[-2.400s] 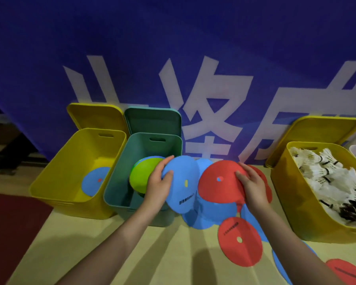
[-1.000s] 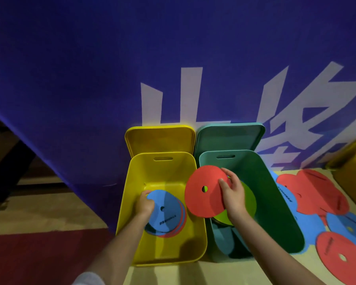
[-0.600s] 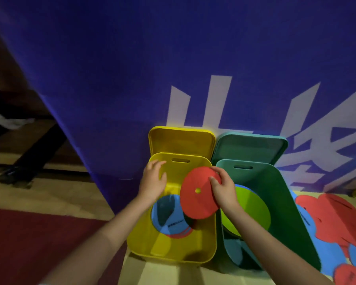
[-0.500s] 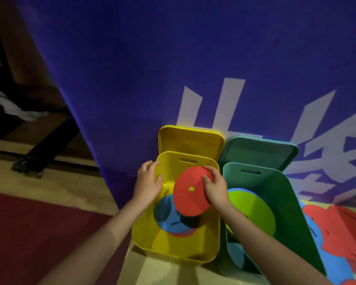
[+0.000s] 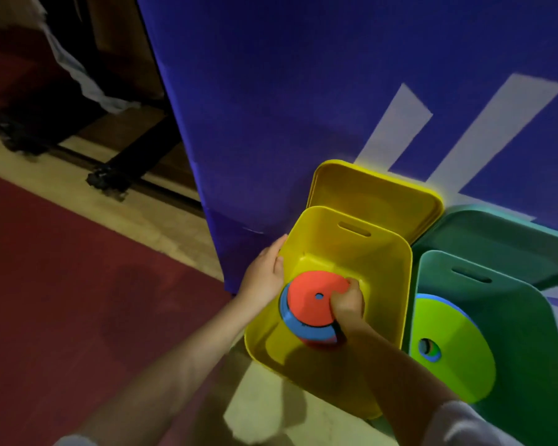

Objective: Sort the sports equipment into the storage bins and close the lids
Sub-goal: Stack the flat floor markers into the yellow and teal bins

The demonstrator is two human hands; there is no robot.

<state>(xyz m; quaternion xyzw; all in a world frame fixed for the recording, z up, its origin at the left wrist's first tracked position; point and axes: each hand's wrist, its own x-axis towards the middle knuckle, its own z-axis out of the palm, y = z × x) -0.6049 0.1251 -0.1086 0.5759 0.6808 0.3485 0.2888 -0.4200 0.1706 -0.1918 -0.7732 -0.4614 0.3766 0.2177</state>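
Right grip [image 5: 347,305] pinching red disc [image 5: 313,300], left grip [image 5: 264,275] curled over yellow bin [image 5: 397,284] rim

A deep blue banner [image 5: 303,91] with large white strokes [image 5: 484,130] printed on it fills most of the upper view and hangs down to the floor. The floor is seen as pale wood [image 5: 161,233] crossed by a dark red mat [image 5: 62,300] at the lower left. At the upper left, a dim area is occupied by dark furniture legs [image 5: 123,162] on a black base and a hanging white cloth [image 5: 78,75]; the scene is dimly lit.
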